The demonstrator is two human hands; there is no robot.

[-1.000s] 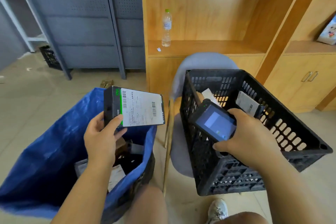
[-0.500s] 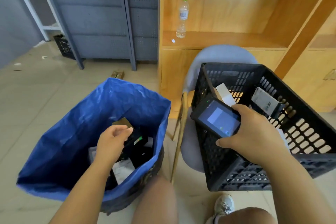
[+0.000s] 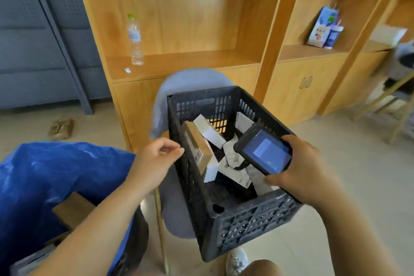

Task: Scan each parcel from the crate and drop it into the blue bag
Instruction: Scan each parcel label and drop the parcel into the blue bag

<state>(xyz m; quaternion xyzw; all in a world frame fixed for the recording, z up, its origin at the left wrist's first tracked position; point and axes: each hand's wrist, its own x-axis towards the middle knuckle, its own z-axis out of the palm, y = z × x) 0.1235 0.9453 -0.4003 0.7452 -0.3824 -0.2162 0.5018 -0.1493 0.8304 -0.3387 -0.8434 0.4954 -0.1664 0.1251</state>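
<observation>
Your black slatted crate (image 3: 246, 219) sits on a grey chair, tipped a little toward you, with a loose heap of parcels inside. A tan box (image 3: 197, 148) stands on edge against the crate's left wall, its label facing up; a white box (image 3: 209, 131) leans behind it, and crumpled pale mailers (image 3: 233, 163) lie in the middle. Your scanner (image 3: 264, 151), dark with a lit screen, hangs over the crate's right side. Your blue bag (image 3: 56, 170) stands open at lower left, with a brown parcel (image 3: 71, 210) showing inside.
</observation>
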